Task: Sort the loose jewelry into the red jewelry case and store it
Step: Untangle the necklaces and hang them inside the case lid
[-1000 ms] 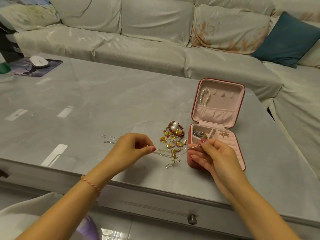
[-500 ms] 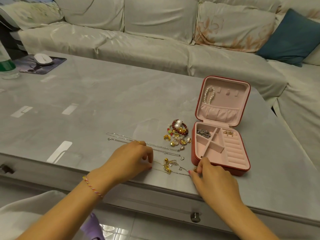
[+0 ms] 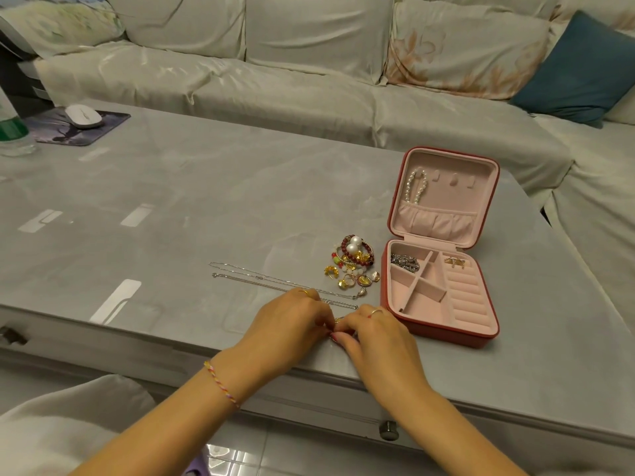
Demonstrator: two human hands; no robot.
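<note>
Compared with the frame half a second earlier, the two hands are now brought together at the near table [image 3: 171, 187] edge, where before they were held apart with a gold chain stretched between them; that chain [image 3: 338, 319] is now almost hidden, only a small gold glint being seen between the fingertips. The left hand [image 3: 287, 326] and the right hand [image 3: 372, 333] are curled with fingertips touching over this spot, and the chain appears to be pinched by both, though the grip itself is hidden. The case [image 3: 443, 286] is left where it was, just right of the hands, open, with its lid [image 3: 446, 197] stood up at the far side and its long axis run from near to far, slightly slanted. A pearl bracelet [image 3: 416, 185] is hung in the lid; a silver piece [image 3: 404, 262] is laid in the far-left compartment and a gold piece [image 3: 455, 262] in the far-right one. Two silver necklaces [image 3: 261, 281] are stretched left to right across the table, their right ends near a heap [image 3: 354, 262] of beads, pearls and gold rings beside the case.
</note>
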